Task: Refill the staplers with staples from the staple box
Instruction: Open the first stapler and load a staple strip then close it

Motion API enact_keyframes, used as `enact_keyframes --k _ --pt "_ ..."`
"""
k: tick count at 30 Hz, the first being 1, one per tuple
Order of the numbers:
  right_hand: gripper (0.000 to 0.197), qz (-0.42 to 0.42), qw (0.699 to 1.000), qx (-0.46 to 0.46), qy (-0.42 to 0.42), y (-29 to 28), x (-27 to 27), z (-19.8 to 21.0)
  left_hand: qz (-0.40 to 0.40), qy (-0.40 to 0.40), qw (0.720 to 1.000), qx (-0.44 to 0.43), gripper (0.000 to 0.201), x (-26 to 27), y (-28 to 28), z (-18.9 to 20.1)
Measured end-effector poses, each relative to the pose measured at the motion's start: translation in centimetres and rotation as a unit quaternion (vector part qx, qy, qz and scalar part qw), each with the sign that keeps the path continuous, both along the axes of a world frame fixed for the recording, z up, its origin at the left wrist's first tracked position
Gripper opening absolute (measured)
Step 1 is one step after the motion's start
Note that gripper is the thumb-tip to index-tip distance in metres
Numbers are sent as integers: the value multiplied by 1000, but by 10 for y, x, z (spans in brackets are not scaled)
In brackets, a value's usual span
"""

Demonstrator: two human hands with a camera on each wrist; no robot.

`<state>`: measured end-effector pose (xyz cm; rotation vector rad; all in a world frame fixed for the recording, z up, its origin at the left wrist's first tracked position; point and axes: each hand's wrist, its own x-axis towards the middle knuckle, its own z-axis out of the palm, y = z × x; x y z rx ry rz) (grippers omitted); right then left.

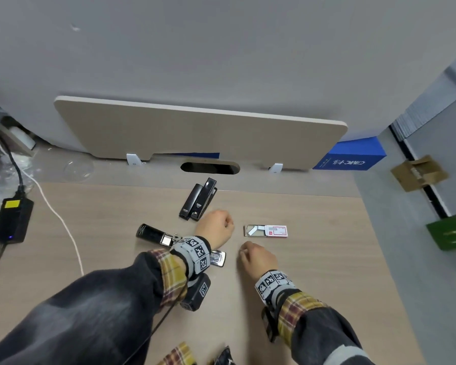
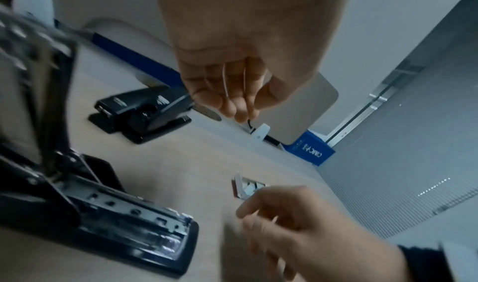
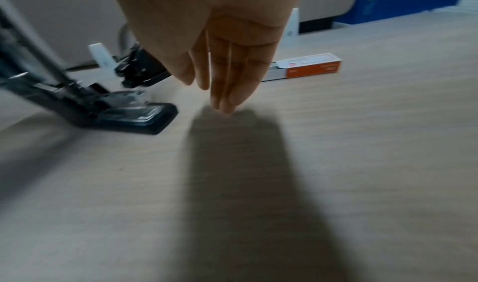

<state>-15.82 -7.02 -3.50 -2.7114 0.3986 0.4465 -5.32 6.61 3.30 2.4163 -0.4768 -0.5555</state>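
A black stapler (image 1: 153,234) lies swung open on the wooden desk, its metal magazine (image 2: 134,210) bare; my left wrist hides part of it in the head view. A second black stapler (image 1: 199,200) lies farther back, partly open. The red-and-white staple box (image 1: 273,231) sits to the right with its tray slid out and staples showing. My left hand (image 1: 216,223) hovers between the two staplers, fingers loosely curled, holding nothing. My right hand (image 1: 256,256) is just in front of the box, fingers straight (image 3: 225,77) and pointing down at the desk, with nothing seen in them.
A beige divider panel (image 1: 195,133) stands along the back, with a cable hole (image 1: 209,167) in front of it and a blue box (image 1: 350,156) at its right. A black power adapter (image 1: 12,219) and a white cord (image 1: 61,219) lie at left. The desk's right edge (image 1: 379,246) drops to the floor.
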Motion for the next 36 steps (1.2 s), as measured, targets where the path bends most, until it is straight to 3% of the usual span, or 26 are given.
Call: enact_keyframes --k 3,8,17,22,29,36 --pt "21 -78 997 -7 -7 -37 2 -2 -23 31 998 49 17 -2 -28 -17" --pt "24 -111 993 -9 -33 -77 21 -9 -47 31 994 90 19 5 -64 -44" --pt "14 -5 999 -2 -42 -97 49 -33 -80 -16 985 153 27 2 -103 -83" --pt "20 34 999 3 -22 -102 53 -33 -87 -57 975 198 27 0 -111 -86" --pt "23 67 998 -13 0 -105 60 -30 -127 -25 979 158 29 7 -98 -93" --pt "22 73 997 -13 -12 -101 56 -28 -20 58 998 -8 15 5 -83 -102"
